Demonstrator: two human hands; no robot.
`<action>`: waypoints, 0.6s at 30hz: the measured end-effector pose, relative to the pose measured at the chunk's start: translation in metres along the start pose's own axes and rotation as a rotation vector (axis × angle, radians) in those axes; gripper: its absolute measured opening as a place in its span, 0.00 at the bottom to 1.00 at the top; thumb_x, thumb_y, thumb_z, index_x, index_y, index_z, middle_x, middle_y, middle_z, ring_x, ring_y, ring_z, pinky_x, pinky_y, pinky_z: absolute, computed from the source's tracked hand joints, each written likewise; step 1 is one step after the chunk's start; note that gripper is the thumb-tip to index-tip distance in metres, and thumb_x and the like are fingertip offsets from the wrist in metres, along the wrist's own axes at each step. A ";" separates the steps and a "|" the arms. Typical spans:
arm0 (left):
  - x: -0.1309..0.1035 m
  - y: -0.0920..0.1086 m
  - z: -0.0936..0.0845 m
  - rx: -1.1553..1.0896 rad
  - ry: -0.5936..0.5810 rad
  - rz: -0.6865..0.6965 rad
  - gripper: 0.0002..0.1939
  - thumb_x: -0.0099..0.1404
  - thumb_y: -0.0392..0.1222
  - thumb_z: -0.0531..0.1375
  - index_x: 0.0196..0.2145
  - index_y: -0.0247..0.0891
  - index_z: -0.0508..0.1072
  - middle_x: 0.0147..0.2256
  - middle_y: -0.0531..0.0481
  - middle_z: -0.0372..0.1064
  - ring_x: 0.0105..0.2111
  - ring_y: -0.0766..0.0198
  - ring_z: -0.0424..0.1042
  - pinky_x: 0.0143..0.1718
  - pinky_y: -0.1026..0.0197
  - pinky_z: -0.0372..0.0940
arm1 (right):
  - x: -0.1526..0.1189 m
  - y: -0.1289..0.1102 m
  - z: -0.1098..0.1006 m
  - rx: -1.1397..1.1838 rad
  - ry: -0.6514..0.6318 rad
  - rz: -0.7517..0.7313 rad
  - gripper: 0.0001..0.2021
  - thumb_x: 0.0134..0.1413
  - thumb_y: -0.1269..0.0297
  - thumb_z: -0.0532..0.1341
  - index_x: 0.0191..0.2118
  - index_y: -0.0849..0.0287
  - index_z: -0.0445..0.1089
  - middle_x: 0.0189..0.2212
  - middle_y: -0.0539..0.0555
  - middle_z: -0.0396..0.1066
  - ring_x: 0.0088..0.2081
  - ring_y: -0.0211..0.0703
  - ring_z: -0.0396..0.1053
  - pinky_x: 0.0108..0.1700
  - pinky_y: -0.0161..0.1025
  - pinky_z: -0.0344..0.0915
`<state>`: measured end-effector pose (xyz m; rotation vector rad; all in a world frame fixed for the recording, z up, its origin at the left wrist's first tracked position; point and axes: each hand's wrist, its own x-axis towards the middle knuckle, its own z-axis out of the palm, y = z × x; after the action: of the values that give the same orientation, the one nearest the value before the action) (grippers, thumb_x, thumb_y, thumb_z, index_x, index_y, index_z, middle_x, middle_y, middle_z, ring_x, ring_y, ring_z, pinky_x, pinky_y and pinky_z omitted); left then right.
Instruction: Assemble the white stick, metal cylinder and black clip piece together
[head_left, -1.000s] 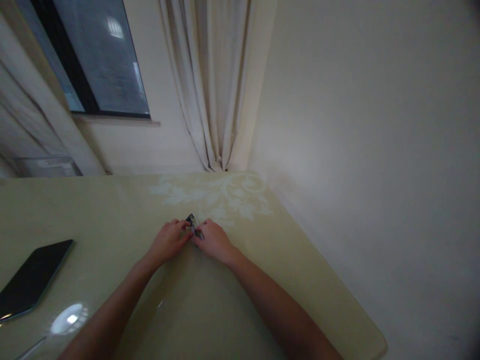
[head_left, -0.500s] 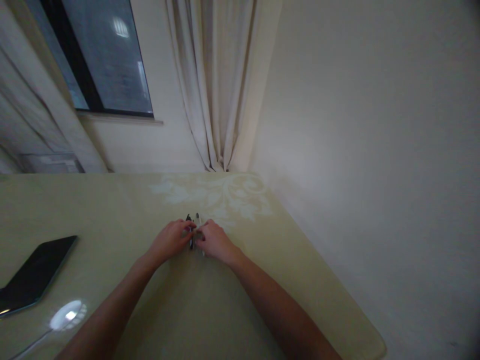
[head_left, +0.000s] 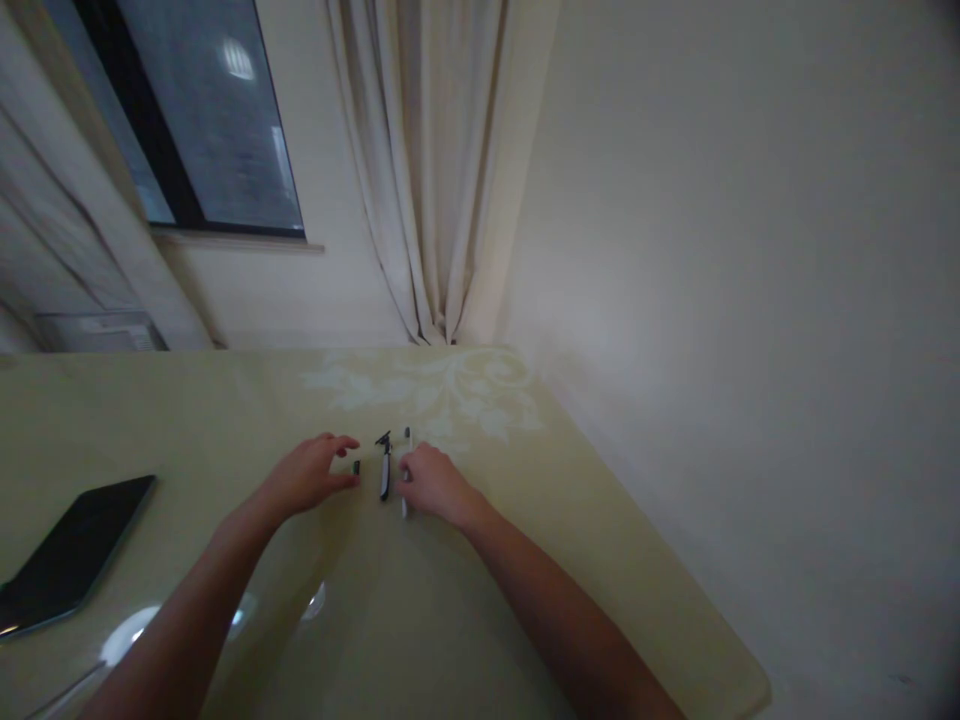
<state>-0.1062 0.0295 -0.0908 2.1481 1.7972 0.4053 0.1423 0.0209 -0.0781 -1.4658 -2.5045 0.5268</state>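
In the head view a razor (head_left: 385,475) with a dark head and a grey-and-black handle lies on the table between my hands, head toward the window. My left hand (head_left: 311,475) is to its left, thumb and fingers apart. A small dark piece (head_left: 356,467) is just at its fingertips; it does not look gripped. To the razor's right, my right hand (head_left: 435,485) has its fingers closed on a slim white toothbrush (head_left: 405,508). The dark-bristled end points away from me, and the fingers hide the toothbrush's middle.
The glossy yellow-green table (head_left: 465,610) has a pale leaf pattern at its far corner. A dark tablet (head_left: 75,550) lies at left. Near it is a bright white oval (head_left: 127,632) with a thin stem, perhaps a reflection. A wall (head_left: 735,300) borders the right; curtains (head_left: 427,170) hang behind.
My left hand has let go of the razor and moved left, its fingers spreading. The razor and the small dark piece now show. My right hand stays at the toothbrush, which has shifted slightly.
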 end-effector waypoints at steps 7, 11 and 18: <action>-0.003 0.001 -0.001 -0.024 -0.091 -0.061 0.32 0.50 0.50 0.67 0.53 0.38 0.81 0.49 0.38 0.79 0.49 0.45 0.79 0.54 0.53 0.69 | -0.001 0.008 0.001 -0.042 -0.010 0.012 0.12 0.58 0.70 0.65 0.46 0.61 0.81 0.46 0.64 0.79 0.46 0.53 0.77 0.46 0.41 0.68; -0.001 0.004 0.002 -0.037 -0.080 -0.068 0.26 0.52 0.49 0.66 0.48 0.41 0.82 0.47 0.40 0.79 0.46 0.47 0.79 0.50 0.53 0.71 | -0.002 0.008 -0.001 -0.054 -0.013 0.022 0.11 0.58 0.71 0.64 0.45 0.62 0.82 0.45 0.65 0.79 0.45 0.54 0.77 0.44 0.41 0.69; 0.001 0.003 0.005 -0.051 -0.060 -0.033 0.18 0.54 0.48 0.65 0.42 0.41 0.82 0.45 0.41 0.79 0.46 0.48 0.78 0.51 0.54 0.70 | -0.004 0.006 -0.004 -0.045 -0.013 0.019 0.10 0.56 0.71 0.65 0.41 0.61 0.82 0.43 0.64 0.80 0.44 0.54 0.77 0.43 0.41 0.68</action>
<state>-0.1010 0.0292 -0.0940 2.0719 1.7678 0.3714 0.1502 0.0207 -0.0762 -1.5086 -2.5303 0.4877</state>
